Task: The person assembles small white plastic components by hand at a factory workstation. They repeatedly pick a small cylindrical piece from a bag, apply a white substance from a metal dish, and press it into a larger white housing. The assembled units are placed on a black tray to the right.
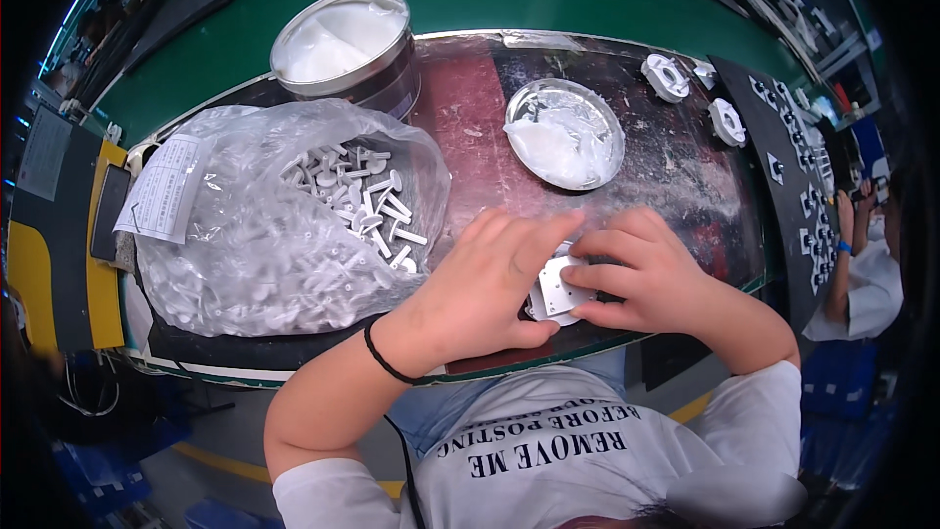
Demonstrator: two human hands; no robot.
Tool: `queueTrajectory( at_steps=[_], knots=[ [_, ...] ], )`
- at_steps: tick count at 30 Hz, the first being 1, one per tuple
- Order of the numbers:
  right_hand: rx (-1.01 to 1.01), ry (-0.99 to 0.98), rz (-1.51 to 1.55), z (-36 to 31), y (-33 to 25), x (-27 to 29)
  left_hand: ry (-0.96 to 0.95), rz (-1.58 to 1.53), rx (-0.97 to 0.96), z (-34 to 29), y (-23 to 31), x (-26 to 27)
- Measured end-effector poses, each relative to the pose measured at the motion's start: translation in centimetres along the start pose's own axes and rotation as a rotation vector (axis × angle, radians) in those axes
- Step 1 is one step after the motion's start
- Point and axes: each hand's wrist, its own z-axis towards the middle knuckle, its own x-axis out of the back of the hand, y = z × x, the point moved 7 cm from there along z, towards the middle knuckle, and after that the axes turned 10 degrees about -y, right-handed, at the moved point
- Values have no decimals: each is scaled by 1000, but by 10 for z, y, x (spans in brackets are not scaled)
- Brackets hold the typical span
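Note:
Close to the near edge of the table, both my hands close around a small white part with a flat plate (554, 292), which has small holes in it. My left hand (490, 279) curls around its left side, with the thumb low and the fingers reaching over the far side. From the right, my right hand (641, 269) presses its fingertips and thumb on the plate. The fingers hide much of the part, including its underside.
A clear plastic bag (235, 264) of white, flat-headed stems (377, 201) lies left. Behind it stands a metal tin (392, 83) with white contents. A round metal lid (604, 122) holds white material. Two white ring-shaped parts (666, 78) and a black board of small parts (774, 168) are right. A co-worker's arm (842, 255) shows beyond.

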Motion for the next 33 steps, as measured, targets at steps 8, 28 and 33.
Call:
queueTrajectory(
  at_steps=[8,28,33],
  knots=[
    [-1,-30,-85,3,-5,5,13,-10,-2,-1,-1,0],
    [-203,290,-86,-43,-3,34,119,84,82,-3,1,36],
    [-244,440,-22,-70,1,31,75,432,429,-29,-38,72]
  ],
)
